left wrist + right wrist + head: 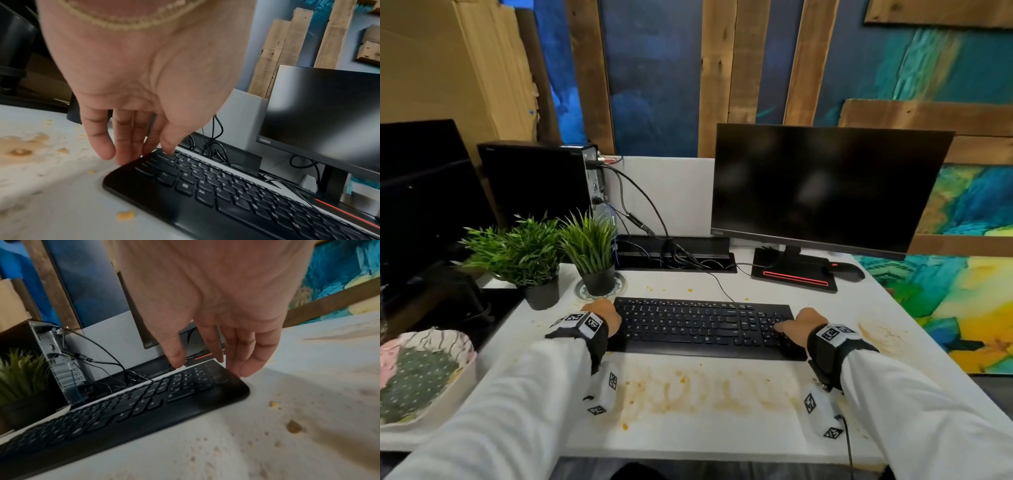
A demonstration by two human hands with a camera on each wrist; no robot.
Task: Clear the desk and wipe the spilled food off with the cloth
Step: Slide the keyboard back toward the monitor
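My left grip (602, 317) rests slack at the left end of the black keyboard (702, 325), thumb on the keys and fingers straight; my right grip (797, 323) is loose at the right end. Spilled food (705, 394) smears the desk (688, 442) in front. A white tray (460, 383) at my left holds the dotted cloth (414, 377). Two black pots (599, 283) hold green plants (589, 240). The monitor (329, 113) reads ThinkVision.

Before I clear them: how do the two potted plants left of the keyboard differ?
The left plant is bushy with small leaves; the right plant has straight, grass-like blades. The right plant stands on a round patterned coaster; the left plant sits directly on the desk. Both stand upright in dark pots.
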